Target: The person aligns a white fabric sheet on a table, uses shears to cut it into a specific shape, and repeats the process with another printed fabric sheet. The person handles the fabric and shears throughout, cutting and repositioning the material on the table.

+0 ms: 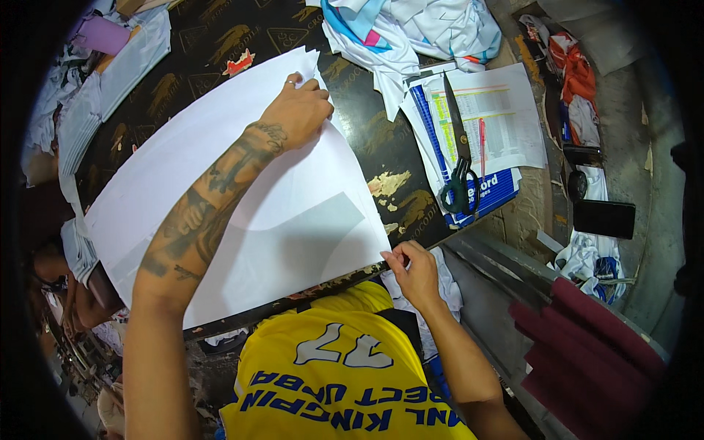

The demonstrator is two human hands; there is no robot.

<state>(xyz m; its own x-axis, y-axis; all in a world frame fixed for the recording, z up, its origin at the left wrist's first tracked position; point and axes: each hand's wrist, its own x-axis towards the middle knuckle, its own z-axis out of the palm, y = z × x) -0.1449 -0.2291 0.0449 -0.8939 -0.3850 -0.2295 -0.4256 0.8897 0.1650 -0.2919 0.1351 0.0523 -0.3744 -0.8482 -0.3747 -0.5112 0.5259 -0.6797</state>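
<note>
A large white fabric panel (213, 139) lies flat over the dark table, with a grey block showing through or printed near its right end. My left hand (299, 110) is on its far right corner, fingers curled down on the cloth, a ring on one finger. The exact grip under those fingers is hidden. At the near right corner, by the table's edge, my right hand (415, 270) pinches the panel between thumb and fingertips. My left forearm crosses over the panel and covers part of it.
Black-handled scissors (460, 139) and a red pen (482, 147) lie on papers and a blue notebook (488, 198) at the right. White garments (425, 33) are heaped at the far side. Stacked white pieces (81, 139) line the left. Maroon cloth (587, 352) hangs right, near a phone (604, 218).
</note>
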